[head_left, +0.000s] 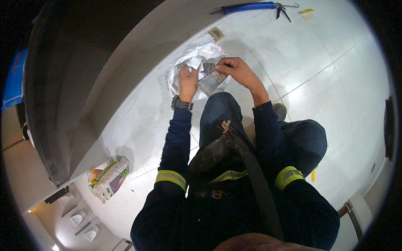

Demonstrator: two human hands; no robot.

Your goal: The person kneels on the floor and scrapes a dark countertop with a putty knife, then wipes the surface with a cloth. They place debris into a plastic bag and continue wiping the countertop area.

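My left hand [188,82], with a dark watch at its wrist, is closed on a crumpled white wipe or piece of paper [194,63]. Across from it, my right hand [238,71] pinches a small dark grey flat piece [208,67] between thumb and fingers. Just below that lies a flat grey blade-like plate [208,85] with a worn brownish end; whether a finger touches it I cannot tell. Under both hands a white plastic bag [172,75] is spread, rumpled, on the floor.
A blue caulking gun [251,7] lies at the far side, near a yellow scrap [307,13]. Past the bag is a floor drain [216,34]. A printed product bag [112,178] stands at lower left, by a dark panel [71,83]. My bent knees [222,111] are close below the hands.
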